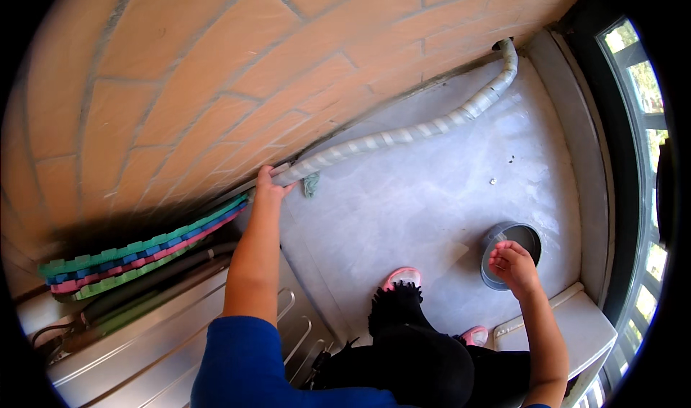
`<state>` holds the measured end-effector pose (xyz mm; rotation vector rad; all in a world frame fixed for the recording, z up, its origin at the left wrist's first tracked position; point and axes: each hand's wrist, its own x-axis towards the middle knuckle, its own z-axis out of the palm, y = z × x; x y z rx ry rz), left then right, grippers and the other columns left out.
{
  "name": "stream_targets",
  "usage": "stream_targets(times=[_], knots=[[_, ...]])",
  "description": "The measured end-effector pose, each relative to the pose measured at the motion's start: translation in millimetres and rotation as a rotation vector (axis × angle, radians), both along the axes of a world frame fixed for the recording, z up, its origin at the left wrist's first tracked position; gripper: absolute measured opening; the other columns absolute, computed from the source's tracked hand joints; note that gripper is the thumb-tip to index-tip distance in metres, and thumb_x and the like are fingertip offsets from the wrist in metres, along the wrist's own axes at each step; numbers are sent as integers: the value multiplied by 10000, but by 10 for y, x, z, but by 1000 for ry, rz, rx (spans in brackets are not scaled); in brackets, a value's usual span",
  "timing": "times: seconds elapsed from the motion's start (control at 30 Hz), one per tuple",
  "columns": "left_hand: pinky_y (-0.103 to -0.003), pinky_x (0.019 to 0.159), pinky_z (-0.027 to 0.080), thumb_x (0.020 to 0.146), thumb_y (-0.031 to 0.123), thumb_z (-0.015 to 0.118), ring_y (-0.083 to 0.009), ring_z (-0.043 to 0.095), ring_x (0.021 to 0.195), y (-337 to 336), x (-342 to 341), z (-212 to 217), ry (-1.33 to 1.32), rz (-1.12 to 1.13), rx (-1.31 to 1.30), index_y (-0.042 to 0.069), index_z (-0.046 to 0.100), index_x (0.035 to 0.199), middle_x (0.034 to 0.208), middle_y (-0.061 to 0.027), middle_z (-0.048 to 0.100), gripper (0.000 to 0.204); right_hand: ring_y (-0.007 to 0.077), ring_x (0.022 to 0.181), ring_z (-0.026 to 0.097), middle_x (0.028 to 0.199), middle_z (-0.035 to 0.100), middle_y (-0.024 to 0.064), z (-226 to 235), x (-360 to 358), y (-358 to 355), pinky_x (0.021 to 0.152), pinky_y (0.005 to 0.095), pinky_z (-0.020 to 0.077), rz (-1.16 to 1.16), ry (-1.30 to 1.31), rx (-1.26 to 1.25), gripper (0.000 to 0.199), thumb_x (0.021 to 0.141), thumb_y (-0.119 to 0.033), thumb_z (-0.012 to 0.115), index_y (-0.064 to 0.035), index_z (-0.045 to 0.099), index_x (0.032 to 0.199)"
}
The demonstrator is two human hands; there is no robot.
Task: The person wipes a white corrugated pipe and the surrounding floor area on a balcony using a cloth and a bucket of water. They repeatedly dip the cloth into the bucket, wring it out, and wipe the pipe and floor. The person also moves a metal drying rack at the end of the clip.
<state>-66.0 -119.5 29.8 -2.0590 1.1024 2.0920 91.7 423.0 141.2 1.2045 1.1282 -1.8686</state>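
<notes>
My left hand (275,182) is closed round the near end of a long pipe wrapped in pale tape (392,138), beside the brick wall. The pipe curves across the floor to a hole at the wall's far end. A scrap of greenish stringy material (310,185) lies just right of that hand. My right hand (512,262) is over the near rim of a round grey bucket (494,278). Its fingers are curled together, and what they hold, if anything, is too small to make out. The bucket stands on the floor and looks dark inside.
Coloured interlocking mats (155,247) stand on edge along the wall at left, beside a metal unit with rods (144,350). A pale box-like ledge (576,329) is at lower right, near a barred window (648,120). Small bits (493,182) lie on the floor.
</notes>
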Motion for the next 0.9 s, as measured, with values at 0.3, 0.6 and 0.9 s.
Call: stream_targets(times=[0.3,0.6,0.9], knots=[[-448,676,345,730,353,546,-257,403,878,-6,-32,-136,-341,-301,-381,133,527,921,1074,-62,467,292,157,714,562,791,563,65,53,29,28,695,285,475,-19,41,-5,63,837,-48,445,-49,486,886],[-399,691,392,763,267,510,-226,457,801,-435,-291,-313,-474,153,-333,74,494,846,991,-61,504,211,152,729,562,794,563,64,64,11,58,708,286,478,-31,56,-15,68,836,-38,444,-48,487,887],[-434,883,427,787,47,613,-264,494,974,-80,586,785,606,118,181,13,507,935,917,-91,488,185,154,729,561,798,564,62,73,-12,44,710,286,479,-44,65,-74,67,838,-48,448,-53,487,893]])
